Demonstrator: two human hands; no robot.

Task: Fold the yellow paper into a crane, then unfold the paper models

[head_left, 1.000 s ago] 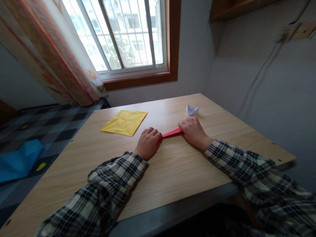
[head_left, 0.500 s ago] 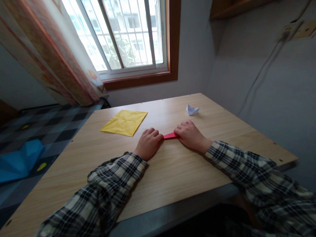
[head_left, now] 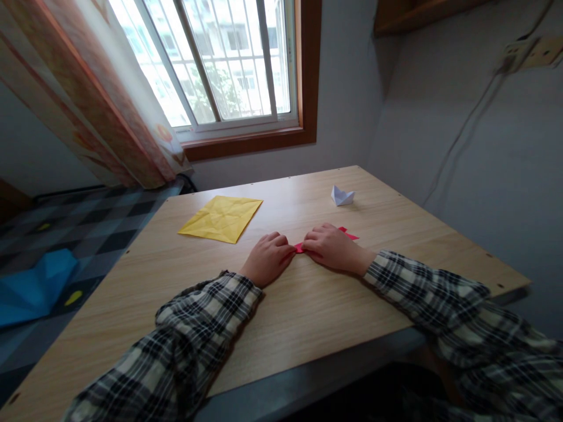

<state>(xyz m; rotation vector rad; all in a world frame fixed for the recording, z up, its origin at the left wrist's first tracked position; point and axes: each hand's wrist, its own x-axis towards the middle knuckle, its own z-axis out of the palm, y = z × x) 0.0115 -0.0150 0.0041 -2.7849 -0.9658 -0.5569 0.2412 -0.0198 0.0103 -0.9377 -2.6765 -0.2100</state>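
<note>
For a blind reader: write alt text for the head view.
Left hand and right hand press a folded red paper strip on a wooden table. Beyond lie a creased yellow paper square and a small white paper boat.

You see a red folded paper (head_left: 347,234) pressed flat under your right hand (head_left: 329,249), a sliver of the same red showing at your left hand (head_left: 268,261). Both your sleeves (head_left: 206,328) carry a black, grey and cream plaid. The table (head_left: 308,305) is pale wood grain with a grey front edge. On it lie a yellow creased sheet (head_left: 222,218) and a small white folded boat (head_left: 342,196). The window frame (head_left: 264,140) is reddish brown. The curtain (head_left: 101,111) is cream with orange-pink bands. The checked floor covering (head_left: 74,228) is dark and light grey, with a blue shape (head_left: 33,287) lying on it.
</note>
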